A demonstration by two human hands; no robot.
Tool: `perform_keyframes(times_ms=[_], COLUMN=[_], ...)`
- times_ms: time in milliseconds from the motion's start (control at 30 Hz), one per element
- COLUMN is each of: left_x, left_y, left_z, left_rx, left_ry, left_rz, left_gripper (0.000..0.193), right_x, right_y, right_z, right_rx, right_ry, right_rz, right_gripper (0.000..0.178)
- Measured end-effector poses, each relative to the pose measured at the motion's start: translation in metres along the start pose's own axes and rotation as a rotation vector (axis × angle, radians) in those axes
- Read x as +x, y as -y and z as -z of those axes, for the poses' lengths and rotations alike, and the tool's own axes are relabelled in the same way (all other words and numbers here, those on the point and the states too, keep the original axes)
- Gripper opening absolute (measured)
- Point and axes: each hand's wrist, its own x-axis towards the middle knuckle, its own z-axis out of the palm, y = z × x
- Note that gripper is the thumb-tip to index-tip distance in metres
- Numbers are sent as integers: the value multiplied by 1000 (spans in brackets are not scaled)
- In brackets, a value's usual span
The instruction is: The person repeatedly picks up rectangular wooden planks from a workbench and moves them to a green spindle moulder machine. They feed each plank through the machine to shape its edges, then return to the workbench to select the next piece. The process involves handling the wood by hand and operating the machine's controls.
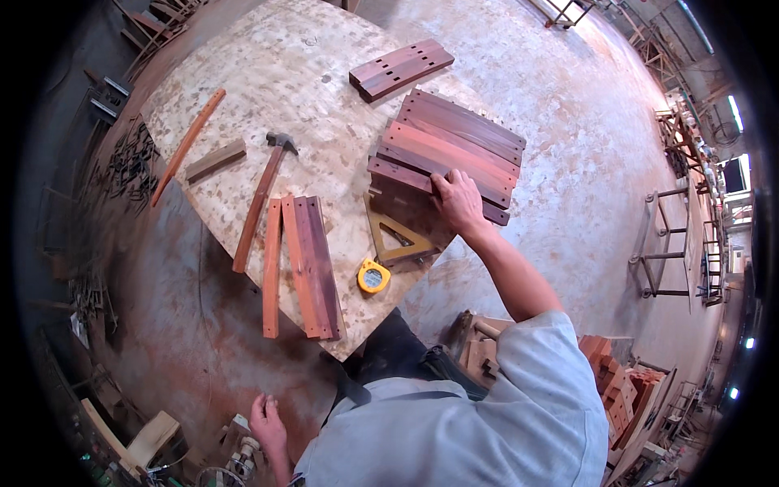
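My right hand (459, 200) reaches over the table's right side, its thumb and fingers closed on the edge of a reddish-brown wooden slat (402, 172). That slat belongs to a stack of dark and orange-brown slats (454, 144) with small holes near their ends. Beside the stack lie a brass-coloured triangular square (395, 241) and a yellow tape measure (373, 277). My left hand (268, 420) hangs low off the table, with nothing visible in it and its fingers loosely apart. Part of the slat under my right hand is hidden.
On the speckled table (284, 65) lie a claw hammer (266, 195), narrow slats (304, 268), a curved wood strip (188, 146), a short wood block (216, 160) and slotted rails (402, 69). A crate of wood pieces (633, 390) stands behind my right side. Metal frames (661, 243) stand further right.
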Motion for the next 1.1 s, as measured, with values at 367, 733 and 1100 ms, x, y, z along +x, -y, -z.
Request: perform_keyframes(times_ms=[367, 733, 1100], left_x=[16, 24, 22], left_y=[-49, -63, -41], left_z=[-41, -59, -60], left_rx=[30, 64, 54], left_ry=[34, 54, 69], left_rz=[86, 91, 177], left_gripper=[27, 25, 26], right_x=[12, 16, 7], right_y=[-19, -21, -78], right_z=[-4, -2, 26], right_rx=[25, 91, 393], right_ry=[-37, -19, -249], right_rz=[72, 92, -351], right_gripper=[22, 23, 24])
